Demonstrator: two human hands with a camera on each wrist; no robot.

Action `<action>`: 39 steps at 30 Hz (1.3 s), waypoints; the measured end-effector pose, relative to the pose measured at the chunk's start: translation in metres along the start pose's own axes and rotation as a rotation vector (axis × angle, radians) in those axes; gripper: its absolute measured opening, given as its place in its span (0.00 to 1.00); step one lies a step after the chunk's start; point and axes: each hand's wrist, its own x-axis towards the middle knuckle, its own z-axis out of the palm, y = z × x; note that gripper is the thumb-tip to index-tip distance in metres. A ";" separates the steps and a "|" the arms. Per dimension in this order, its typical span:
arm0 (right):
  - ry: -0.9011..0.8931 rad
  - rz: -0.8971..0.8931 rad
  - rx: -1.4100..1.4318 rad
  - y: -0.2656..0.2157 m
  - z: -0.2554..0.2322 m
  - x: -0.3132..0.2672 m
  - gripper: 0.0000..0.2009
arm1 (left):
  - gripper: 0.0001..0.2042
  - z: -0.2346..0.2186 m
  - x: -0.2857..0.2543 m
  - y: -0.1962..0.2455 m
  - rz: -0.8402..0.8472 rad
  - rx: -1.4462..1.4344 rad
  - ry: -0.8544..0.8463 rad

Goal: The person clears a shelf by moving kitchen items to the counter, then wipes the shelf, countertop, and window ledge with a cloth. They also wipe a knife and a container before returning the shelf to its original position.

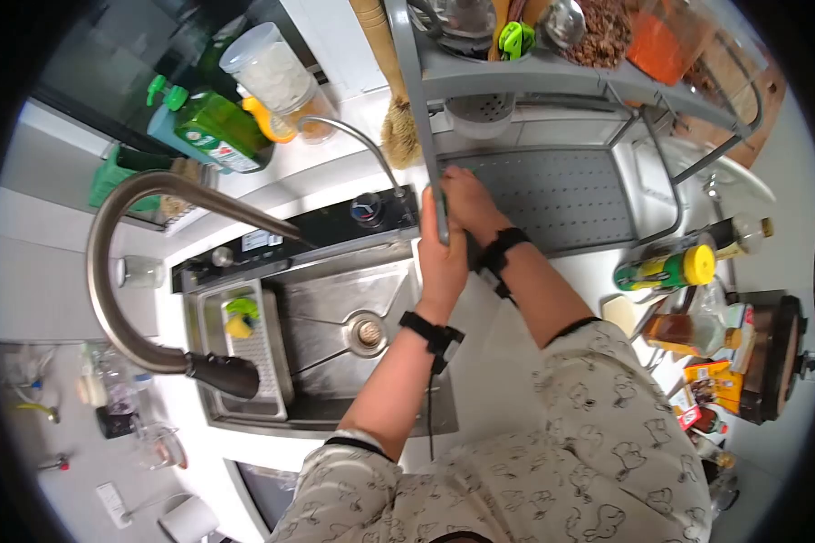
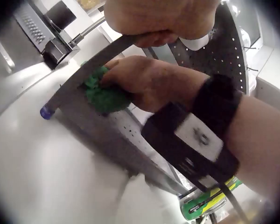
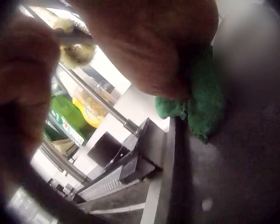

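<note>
A grey two-tier dish rack (image 1: pixel 439 136) stands on the counter beside the sink, with a perforated lower tray (image 1: pixel 552 190). My left hand (image 1: pixel 442 267) grips the rack's upright side bar; the left wrist view shows that hand (image 2: pixel 163 18) at the top, over the bar. Just beyond it, my right hand (image 1: pixel 471 204) holds a crumpled green cloth (image 2: pixel 105 93) against the inner side of the rack's frame. The right wrist view has the cloth (image 3: pixel 205 102) bunched under the right hand (image 3: pixel 154 46), on the grey surface. A blue foot (image 2: pixel 47 112) caps the frame's end.
Left of the hands is a steel sink (image 1: pixel 335 312) with an arched faucet (image 1: pixel 109 262). Bottles, including green dish soap (image 1: pixel 217 127), line the windowsill. Utensils and food containers fill the upper shelf (image 1: pixel 552 77). A yellow-capped shaker (image 1: pixel 666 269) and other bottles stand at the right.
</note>
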 end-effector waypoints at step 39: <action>-0.113 0.245 -0.206 0.023 -0.028 -0.046 0.27 | 0.25 -0.001 0.004 -0.008 0.208 0.281 0.107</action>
